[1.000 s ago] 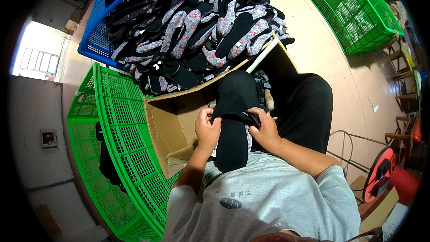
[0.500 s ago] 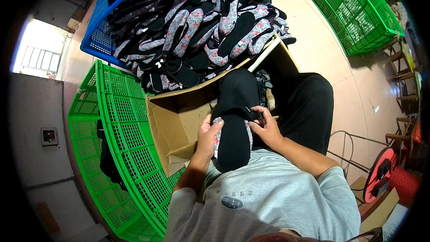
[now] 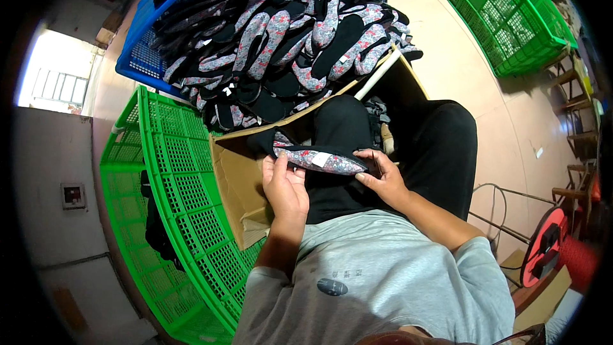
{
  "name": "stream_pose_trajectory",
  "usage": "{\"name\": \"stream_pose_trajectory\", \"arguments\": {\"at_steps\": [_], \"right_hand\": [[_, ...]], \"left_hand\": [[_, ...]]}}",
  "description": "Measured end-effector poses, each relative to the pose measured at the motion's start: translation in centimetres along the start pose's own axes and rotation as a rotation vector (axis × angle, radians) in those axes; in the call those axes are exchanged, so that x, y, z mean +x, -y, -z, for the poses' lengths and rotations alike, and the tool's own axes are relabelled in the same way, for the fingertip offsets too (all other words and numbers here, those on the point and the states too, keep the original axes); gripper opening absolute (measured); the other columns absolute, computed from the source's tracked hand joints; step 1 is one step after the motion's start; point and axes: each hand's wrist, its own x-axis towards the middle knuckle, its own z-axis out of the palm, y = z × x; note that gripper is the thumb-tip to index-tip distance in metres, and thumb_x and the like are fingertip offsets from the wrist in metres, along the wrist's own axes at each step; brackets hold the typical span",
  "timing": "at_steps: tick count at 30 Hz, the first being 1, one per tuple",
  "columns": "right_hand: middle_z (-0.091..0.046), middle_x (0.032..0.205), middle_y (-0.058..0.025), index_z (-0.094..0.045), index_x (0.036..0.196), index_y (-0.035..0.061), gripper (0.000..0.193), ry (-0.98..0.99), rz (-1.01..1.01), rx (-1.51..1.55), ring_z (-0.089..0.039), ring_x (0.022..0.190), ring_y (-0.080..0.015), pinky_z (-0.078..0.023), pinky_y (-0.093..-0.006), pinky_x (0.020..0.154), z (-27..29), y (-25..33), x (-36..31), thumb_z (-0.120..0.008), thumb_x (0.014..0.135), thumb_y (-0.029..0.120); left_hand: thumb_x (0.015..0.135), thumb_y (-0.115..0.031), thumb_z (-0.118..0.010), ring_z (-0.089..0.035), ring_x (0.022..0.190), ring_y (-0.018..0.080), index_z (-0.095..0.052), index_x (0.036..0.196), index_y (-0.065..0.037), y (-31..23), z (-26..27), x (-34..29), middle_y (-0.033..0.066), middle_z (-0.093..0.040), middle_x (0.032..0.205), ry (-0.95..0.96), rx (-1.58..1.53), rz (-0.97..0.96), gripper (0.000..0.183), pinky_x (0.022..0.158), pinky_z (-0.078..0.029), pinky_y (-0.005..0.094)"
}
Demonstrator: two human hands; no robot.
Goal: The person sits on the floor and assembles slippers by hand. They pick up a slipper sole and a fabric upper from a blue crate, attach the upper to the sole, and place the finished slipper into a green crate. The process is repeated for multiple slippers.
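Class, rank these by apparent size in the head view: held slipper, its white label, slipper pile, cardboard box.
1. Slipper pile
2. Cardboard box, partly hidden
3. Held slipper
4. Its white label

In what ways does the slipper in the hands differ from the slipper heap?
The held slipper is a single piece; the slipper heap has many.
The held slipper lies crosswise between the left hand and right hand; the slipper heap fills the blue crate, its pieces pointing many ways.
Both show black material and a floral pattern with red on grey.
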Motion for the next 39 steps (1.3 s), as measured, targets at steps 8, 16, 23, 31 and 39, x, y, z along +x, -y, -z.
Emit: {"name": "stream_pose_trajectory", "arguments": {"at_steps": [8,16,23,31,39], "right_hand": [[-0.060,0.097,-0.0014,-0.056,0.110,0.0020,0.019,-0.044,-0.136,0.110,-0.056,0.084,-0.0074,-0.048,-0.0240,0.076,0.6,-0.2,-0.1,-0.061,0.097,0.015],[-0.058,0.077,0.0030,-0.059,0.091,0.0049,0.025,-0.182,-0.247,0.042,-0.051,0.065,-0.0055,-0.043,-0.0232,0.060,1.6,-0.7,0.5,-0.058,0.099,0.029],[-0.063,0.072,-0.0051,-0.058,0.085,0.0080,0.033,-0.409,-0.415,0.289,-0.048,0.052,-0.0078,-0.037,-0.0209,0.047,2.0,-0.1,1.5,-0.058,0.098,0.039],[-0.066,0.074,-0.0075,-0.059,0.088,0.0074,0.036,-0.367,-0.497,0.284,-0.049,0.049,-0.0072,-0.035,-0.0208,0.043,1.2,-1.4,1.1,-0.059,0.096,0.043],[-0.067,0.075,-0.0072,-0.058,0.087,0.0085,0.034,-0.368,-0.510,0.272,-0.050,0.050,-0.0070,-0.035,-0.0202,0.043,1.3,-1.5,1.2,-0.059,0.097,0.041]], "left_hand": [[0.090,0.007,-0.056,-0.050,0.081,0.0043,-0.042,0.110,0.001,2.1,-1.6,-2.5,0.0035,-0.053,0.091,0.256,0.526,-0.126,0.025,0.069,-0.042,0.0181],[0.092,-0.003,-0.058,-0.054,0.068,0.0072,-0.056,0.101,0.004,1.2,-1.2,-0.8,0.0022,-0.061,0.080,0.601,1.271,0.156,0.011,0.062,-0.046,0.0255],[0.094,-0.002,-0.056,-0.062,0.106,0.0178,-0.056,0.118,0.007,2.5,0.3,0.8,0.0131,-0.065,0.114,0.331,0.202,0.490,0.026,0.095,-0.047,0.0295],[0.099,-0.005,-0.050,-0.063,0.112,0.0250,-0.055,0.128,0.002,0.8,2.0,4.4,0.0148,-0.064,0.123,0.165,-0.155,0.609,0.031,0.102,-0.049,0.0410],[0.100,-0.009,-0.049,-0.061,0.115,0.0254,-0.056,0.129,0.000,0.3,2.6,5.0,0.0128,-0.064,0.125,0.177,-0.269,0.658,0.031,0.105,-0.046,0.0430]]}}
